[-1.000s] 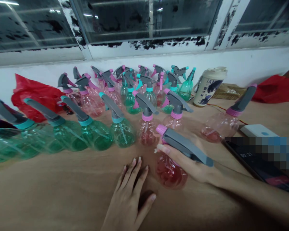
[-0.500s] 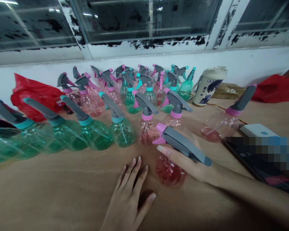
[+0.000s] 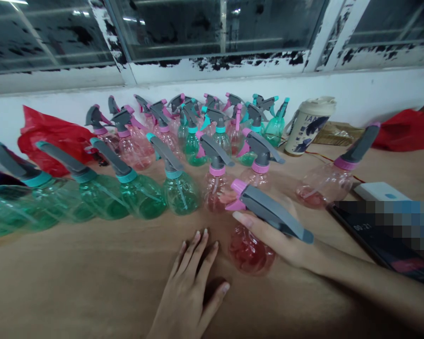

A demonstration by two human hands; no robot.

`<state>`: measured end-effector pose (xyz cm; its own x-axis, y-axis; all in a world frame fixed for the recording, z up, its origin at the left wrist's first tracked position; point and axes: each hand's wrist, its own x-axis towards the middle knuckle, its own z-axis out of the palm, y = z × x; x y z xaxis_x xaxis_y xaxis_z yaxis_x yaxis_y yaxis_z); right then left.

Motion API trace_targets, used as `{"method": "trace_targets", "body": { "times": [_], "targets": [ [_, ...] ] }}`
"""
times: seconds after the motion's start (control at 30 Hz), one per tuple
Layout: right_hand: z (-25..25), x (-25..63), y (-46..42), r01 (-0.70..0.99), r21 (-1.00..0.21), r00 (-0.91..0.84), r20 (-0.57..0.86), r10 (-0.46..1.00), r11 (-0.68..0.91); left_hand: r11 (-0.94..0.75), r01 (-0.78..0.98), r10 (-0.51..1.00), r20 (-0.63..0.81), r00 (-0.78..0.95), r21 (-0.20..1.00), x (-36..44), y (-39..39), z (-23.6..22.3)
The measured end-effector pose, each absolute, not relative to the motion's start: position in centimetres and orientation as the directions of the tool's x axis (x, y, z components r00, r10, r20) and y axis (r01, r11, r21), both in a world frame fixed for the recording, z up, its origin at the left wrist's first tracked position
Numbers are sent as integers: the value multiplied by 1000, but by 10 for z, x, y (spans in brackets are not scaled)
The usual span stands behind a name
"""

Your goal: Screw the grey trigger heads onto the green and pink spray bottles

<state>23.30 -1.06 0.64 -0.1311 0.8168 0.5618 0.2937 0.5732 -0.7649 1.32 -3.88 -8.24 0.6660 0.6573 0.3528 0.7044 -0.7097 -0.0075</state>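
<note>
My right hand (image 3: pixel 279 240) grips a pink spray bottle (image 3: pixel 250 252) around its neck, below the grey and pink trigger head. The bottle is upright over the table, its nozzle toward the left. My left hand (image 3: pixel 194 278) lies flat on the wooden table (image 3: pixel 92 278), fingers spread, a little left of that bottle and apart from it. Just behind stand two more pink spray bottles, the nearer one (image 3: pixel 215 190) beside a green spray bottle (image 3: pixel 181 193). Further green bottles (image 3: pixel 143 195) continue in a row to the left.
Many pink and green spray bottles crowd the back by the wall. A lone pink spray bottle (image 3: pixel 325 183) stands at right, near a white box (image 3: pixel 383 195) and a phone (image 3: pixel 371 245). Behind are a paper cup (image 3: pixel 309 125) and red plastic bags (image 3: pixel 53 141) at both sides.
Almost nothing differs. The whole view has shifted very slightly; my right hand keeps its hold on the pink bottle and my left hand stays flat.
</note>
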Motion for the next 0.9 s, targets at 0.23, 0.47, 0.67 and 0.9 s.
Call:
{"method": "trace_targets", "body": {
  "times": [0.23, 0.47, 0.67, 0.9],
  "targets": [
    [8, 232, -13, 292, -761, -111, 574, 811, 579, -709, 706, 660, 351, 664, -3, 14, -39, -82],
    [8, 234, -10, 295, -765, -149, 555, 818, 572, -711, 703, 657, 356, 665, -1, 14, -38, -82],
    [7, 234, -8, 324, -742, -149, 572, 806, 587, -706, 708, 662, 356, 660, -1, 15, -38, -83],
    [8, 234, -11, 341, -763, -146, 534, 833, 549, -704, 710, 662, 344, 666, -18, 15, -37, -80]
  ]
}}
